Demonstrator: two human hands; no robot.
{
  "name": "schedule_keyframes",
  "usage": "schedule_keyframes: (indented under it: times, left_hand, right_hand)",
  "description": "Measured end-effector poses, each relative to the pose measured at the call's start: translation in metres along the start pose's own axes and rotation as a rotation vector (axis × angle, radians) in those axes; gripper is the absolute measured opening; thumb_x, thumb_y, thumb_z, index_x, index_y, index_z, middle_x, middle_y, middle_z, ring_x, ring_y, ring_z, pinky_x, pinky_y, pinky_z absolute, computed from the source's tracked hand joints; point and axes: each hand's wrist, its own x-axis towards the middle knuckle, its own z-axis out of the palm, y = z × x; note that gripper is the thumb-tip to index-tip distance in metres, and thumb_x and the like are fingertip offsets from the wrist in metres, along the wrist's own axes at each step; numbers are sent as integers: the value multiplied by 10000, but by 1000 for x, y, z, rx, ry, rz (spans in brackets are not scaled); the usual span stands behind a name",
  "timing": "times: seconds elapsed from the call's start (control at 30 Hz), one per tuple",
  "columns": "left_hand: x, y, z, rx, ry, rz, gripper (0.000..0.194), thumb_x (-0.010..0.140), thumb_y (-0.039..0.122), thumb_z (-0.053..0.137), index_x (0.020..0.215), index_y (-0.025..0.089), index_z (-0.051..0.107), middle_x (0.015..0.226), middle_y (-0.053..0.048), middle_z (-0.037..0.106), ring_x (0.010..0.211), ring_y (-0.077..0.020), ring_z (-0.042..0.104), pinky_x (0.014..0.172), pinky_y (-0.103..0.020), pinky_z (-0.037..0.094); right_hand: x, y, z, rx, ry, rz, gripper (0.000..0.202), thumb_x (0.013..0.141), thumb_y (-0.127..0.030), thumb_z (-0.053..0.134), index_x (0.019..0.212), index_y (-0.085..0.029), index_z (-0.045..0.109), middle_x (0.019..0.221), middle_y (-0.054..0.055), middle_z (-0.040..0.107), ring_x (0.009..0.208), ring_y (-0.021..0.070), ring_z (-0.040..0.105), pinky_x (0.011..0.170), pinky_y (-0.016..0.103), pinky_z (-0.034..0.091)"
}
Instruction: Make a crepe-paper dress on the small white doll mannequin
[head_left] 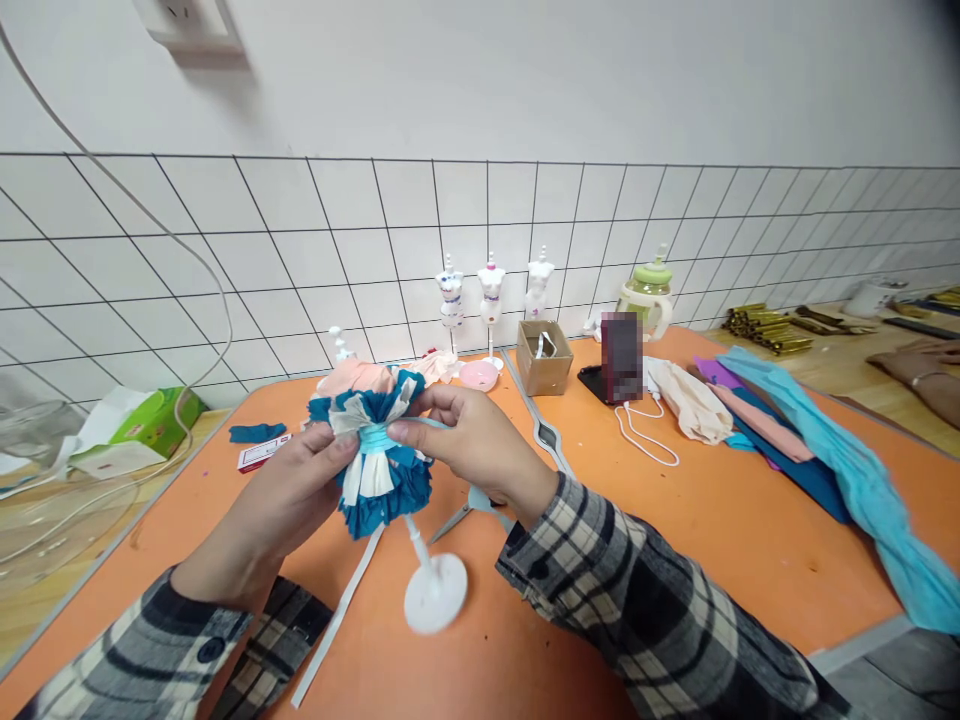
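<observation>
A small dress of crinkled teal and white crepe paper [397, 500] sits on a miniature mannequin stand, whose round white base [436, 596] shows below and is tilted off the table. My left hand [311, 470] is closed on the dress's left side, thumb at the waist. At the right of the waist, my right hand [469, 440] pinches a light blue strip [375, 438] that wraps around the middle. Scissors [454, 522] lie partly hidden under my right wrist. A narrow white ribbon [337, 620] slants down to the left of the stand.
Behind stand several small white mannequins [491, 290], a pink dish [478, 376] and a cardboard box [544, 358]. A phone [622, 358] with a white cable, a green-lidded bottle [651, 295] and coloured crepe paper [832, 450] are rightward. Another person's hand [922, 375] rests far right.
</observation>
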Motion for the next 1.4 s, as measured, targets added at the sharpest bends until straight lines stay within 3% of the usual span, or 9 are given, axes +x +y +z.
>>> schedule_keyframes:
  times: [0.2,0.27,0.5,0.63,0.77,0.97,1.1,1.2,1.4]
  left_hand:
    - [-4,4,5,426,331,309,227,667,345,842,790,191,730,739,14,711,695,-166,607,610,-226,463]
    - [-8,5,8,500,369,340,183,708,339,807,799,196,740,716,20,690,706,-171,601,623,-230,465]
    - [0,-6,-4,459,19,198,374,747,506,761,977,210,759,865,-51,739,756,-203,621,649,-254,491]
    - [6,-9,-7,410,-38,86,307,815,442,720,1012,207,745,893,-52,743,783,-195,631,674,-253,494]
    - [2,3,-13,296,-212,19,285,784,352,739,1007,176,753,830,-63,733,741,-199,617,659,-279,497]
    - [-8,22,-27,409,-418,-29,518,729,287,771,1236,304,666,1093,-54,710,1094,-282,575,892,-362,486]
    - [-7,19,-22,459,-358,9,486,789,473,721,1211,236,679,1069,-84,709,981,-262,589,835,-365,487]
    - [-6,18,-17,503,-270,-8,367,781,430,752,1071,205,737,948,-66,719,852,-216,594,769,-334,487]
    - [-9,21,-18,433,-313,-10,391,745,471,775,1029,203,754,912,-74,730,841,-224,604,724,-322,494]
  right_hand:
    - [2,8,7,-60,120,-25,240,753,-318,746,938,-187,667,781,-10,662,649,116,591,644,244,480]
    - [3,13,9,-144,180,-42,260,737,-330,761,937,-193,668,739,-25,643,644,118,582,624,236,464]
    - [5,20,7,-119,154,-64,215,773,-326,734,896,-160,672,780,7,671,709,138,621,652,255,490]
    - [3,14,5,-152,113,24,115,805,-250,685,862,-152,665,736,2,650,683,132,619,655,262,506]
    - [2,9,2,-182,14,34,105,794,-238,687,864,-160,689,803,14,677,755,140,631,687,260,504]
    - [0,3,1,-355,3,-5,143,786,-221,673,917,-190,721,829,1,689,772,139,617,673,252,462]
    - [-1,0,1,-392,7,-8,130,784,-214,674,904,-191,719,794,-12,672,743,128,594,654,246,441]
    - [-1,-1,0,-380,-17,-17,108,785,-215,682,883,-187,720,784,-17,664,741,123,589,664,247,442]
    - [-5,-3,4,-417,-10,-48,73,766,-203,693,834,-195,719,777,-31,659,735,112,581,662,241,436]
